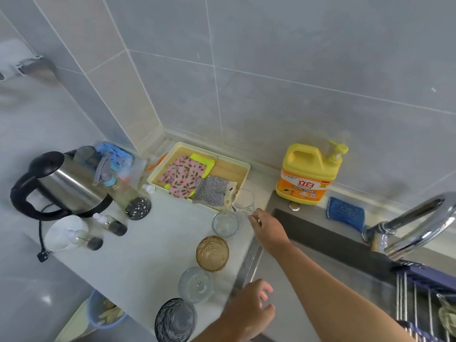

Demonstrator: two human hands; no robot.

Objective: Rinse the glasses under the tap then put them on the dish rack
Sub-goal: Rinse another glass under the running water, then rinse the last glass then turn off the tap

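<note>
A pale counter (158,243) ran along the grey tiled wall, with a dark sink (320,233) at its right side. A steel kettle (66,183) stood at the far left, and a cream tray (204,149) with flowered cloths sat in the corner. Behind the sink stood a yellow detergent bottle (308,174); its orange label showed "立白" in red, and the smaller print was not readable. The chrome tap (419,218) curved above the dish rack (417,299). Five glasses stood in a row beside the sink: a dark glass (175,319), a clear glass (196,283), an amber glass (212,253), a second clear glass (225,223) and the farthest glass (243,199). The right hand (267,228) pinched the near side of the farthest glass. The left hand (249,312) hovered over the sink edge, fingers loosely spread and holding nothing.
</note>
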